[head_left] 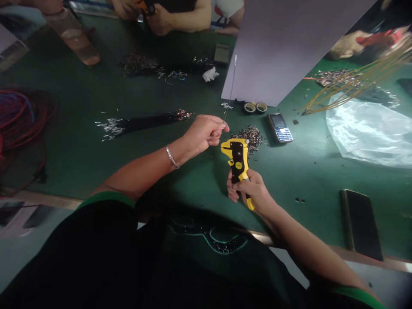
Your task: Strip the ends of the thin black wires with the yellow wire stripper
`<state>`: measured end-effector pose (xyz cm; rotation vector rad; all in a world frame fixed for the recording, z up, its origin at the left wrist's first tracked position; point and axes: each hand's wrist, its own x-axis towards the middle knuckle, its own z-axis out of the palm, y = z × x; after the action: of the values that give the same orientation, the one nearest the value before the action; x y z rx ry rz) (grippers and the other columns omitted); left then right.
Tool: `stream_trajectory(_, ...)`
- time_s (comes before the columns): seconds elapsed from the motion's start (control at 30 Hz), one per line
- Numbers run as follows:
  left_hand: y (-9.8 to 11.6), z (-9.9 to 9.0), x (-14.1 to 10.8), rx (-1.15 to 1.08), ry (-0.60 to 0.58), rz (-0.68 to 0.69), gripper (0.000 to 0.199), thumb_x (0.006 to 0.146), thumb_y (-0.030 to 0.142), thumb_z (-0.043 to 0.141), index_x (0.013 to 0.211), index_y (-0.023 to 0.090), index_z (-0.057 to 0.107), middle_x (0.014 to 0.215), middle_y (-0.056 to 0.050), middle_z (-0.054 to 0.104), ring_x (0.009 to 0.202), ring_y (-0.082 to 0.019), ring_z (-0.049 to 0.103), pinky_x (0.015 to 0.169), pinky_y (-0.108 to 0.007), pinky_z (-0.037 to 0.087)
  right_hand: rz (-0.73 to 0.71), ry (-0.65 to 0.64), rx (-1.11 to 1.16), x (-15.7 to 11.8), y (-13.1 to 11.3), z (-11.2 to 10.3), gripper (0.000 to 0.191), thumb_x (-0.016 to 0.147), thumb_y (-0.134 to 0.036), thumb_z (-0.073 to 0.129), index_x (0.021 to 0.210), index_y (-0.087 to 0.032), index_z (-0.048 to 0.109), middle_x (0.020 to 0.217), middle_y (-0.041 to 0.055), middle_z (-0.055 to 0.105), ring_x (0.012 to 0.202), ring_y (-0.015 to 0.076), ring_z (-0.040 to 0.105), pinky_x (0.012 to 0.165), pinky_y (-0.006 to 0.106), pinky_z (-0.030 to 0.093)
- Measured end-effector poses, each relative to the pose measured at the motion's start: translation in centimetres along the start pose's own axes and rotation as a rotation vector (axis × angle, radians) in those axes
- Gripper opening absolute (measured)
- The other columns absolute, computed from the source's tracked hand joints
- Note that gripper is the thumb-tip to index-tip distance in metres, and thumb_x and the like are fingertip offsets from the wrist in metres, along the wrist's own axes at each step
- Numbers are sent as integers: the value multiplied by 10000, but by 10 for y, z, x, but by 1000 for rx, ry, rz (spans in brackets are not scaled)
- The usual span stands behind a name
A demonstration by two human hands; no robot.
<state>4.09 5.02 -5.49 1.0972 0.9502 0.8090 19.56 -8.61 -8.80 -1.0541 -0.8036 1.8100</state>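
My right hand (247, 189) is wrapped round the handle of a yellow and black wire stripper (237, 156), its head pointing up and left. Just left of the tool's jaws, my left hand (206, 131) pinches a thin dark wire (231, 88). The wire rises from the fingertips, with a shiny metal end at its top. Whether its lower end touches the jaws I cannot tell. Behind the tool lies a pile of short dark scraps (252, 137). To the left of my left hand, a bundle of black wires (144, 121) with silvery ends on one side lies on the green table.
A keypad phone (280, 128) and two tape rolls (255, 107) lie beyond the scraps. At the right are a plastic bag (370, 128), yellow wires (350, 81) and a dark smartphone (362, 223). Red cables (22, 120) are coiled left. A grey panel (283, 47) stands opposite; co-workers' hands (161, 19) are beyond.
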Motion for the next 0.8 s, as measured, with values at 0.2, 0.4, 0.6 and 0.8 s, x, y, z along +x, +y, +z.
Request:
stream_trajectory(0.2, 4, 2, -3, -25, 13, 7, 104, 705, 159, 602, 604, 152, 576, 447, 64, 292, 403, -28, 188, 440, -269, 187, -50, 19, -49, 4, 0, -6, 223, 562, -89, 569, 768, -173, 556, 598, -31, 561, 386, 88, 453, 376, 250, 378)
stream_trajectory(0.4, 13, 13, -18, -28, 61, 50, 144, 754, 150, 578, 610, 146, 573, 426, 65, 304, 377, -28, 213, 432, -266, 205, -130, 67, -281, 11, 2, -7, 182, 588, -119, 581, 754, -178, 537, 558, -51, 521, 390, 85, 440, 382, 236, 358)
stream_trajectory(0.6, 19, 18, -27, -66, 68, 101, 181, 781, 104, 578, 602, 127, 570, 410, 76, 310, 354, -11, 227, 394, -220, 175, -266, 116, -662, 14, 2, -10, 128, 637, -175, 529, 762, -189, 507, 596, -42, 496, 459, 98, 426, 450, 243, 344)
stream_trajectory(0.8, 17, 19, -24, -80, 97, 142, 224, 799, 50, 563, 584, 114, 568, 388, 70, 341, 335, 5, 253, 371, -195, 147, -485, 272, -1232, 19, -4, -14, 130, 625, -190, 493, 685, -223, 382, 558, -54, 382, 490, 114, 336, 503, 257, 282)
